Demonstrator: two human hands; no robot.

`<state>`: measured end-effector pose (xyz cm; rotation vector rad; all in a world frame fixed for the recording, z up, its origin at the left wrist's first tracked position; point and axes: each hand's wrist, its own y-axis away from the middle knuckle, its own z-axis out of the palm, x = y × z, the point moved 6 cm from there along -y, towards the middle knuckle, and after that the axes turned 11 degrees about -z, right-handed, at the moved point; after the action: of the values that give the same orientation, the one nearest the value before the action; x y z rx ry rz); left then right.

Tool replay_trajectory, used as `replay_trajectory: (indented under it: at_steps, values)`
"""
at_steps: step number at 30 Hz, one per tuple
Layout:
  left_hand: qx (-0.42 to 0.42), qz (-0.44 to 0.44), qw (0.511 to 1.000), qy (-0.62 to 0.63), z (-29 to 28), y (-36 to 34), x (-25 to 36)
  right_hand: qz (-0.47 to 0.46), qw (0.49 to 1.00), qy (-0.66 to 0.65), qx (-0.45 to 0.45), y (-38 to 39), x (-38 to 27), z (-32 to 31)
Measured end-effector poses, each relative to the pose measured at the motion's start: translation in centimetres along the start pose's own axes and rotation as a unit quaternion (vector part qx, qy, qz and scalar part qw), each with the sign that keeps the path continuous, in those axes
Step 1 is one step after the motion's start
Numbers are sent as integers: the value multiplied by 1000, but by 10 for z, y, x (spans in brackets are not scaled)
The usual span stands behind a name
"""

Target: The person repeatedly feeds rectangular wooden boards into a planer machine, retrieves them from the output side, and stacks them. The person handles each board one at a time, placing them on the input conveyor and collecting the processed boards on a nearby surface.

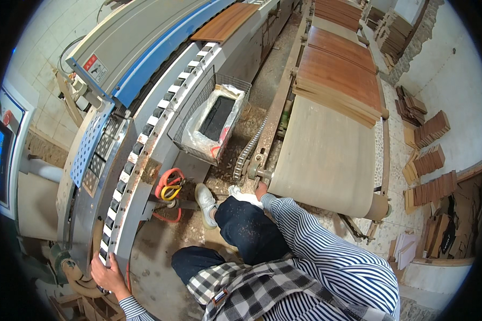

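At the lower left, my left hand [108, 275] grips the near end of a roller rail [124, 176], thumb on one side and fingers on the other. This rail of black and white rollers runs along a long panel-working machine [160, 37]. My right hand [261, 191] is low beside the near corner of a belt conveyor [326, 160], touching its frame or a white cloth [244, 195] there; its fingers are mostly hidden. Between the machine and conveyor hangs a wire basket [240, 88] holding a plastic-lined box with a dark inside.
Brown wood-grain panels [340, 75] lie stacked along the conveyor. One brown panel [225, 22] rests on the machine's far part. Red-and-yellow-handled tools [170, 183] hang below the rail. A lit screen [2, 160] stands far left. Small board stacks [432, 129] line the right wall.
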<state>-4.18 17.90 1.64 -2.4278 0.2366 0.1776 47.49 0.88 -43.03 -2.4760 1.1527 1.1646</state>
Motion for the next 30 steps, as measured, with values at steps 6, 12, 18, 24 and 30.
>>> replay_trajectory:
  at_steps: [6,12,18,24,30]
  values:
    - [1,2,1000,-3,-3,-4,2,-81,986,-11,144,-1,17,12]
    - [20,11,1000,-8,-3,-2,4,-37,995,-18,92,-3,10,6]
    - [17,10,1000,-21,-2,-2,2,-30,998,-14,49,5,-14,-12]
    - [16,3,1000,-16,-2,-2,3,70,993,17,-89,-3,-5,-4]
    - [-4,-7,1000,-20,-3,-8,2,-7,998,38,50,-9,27,19]
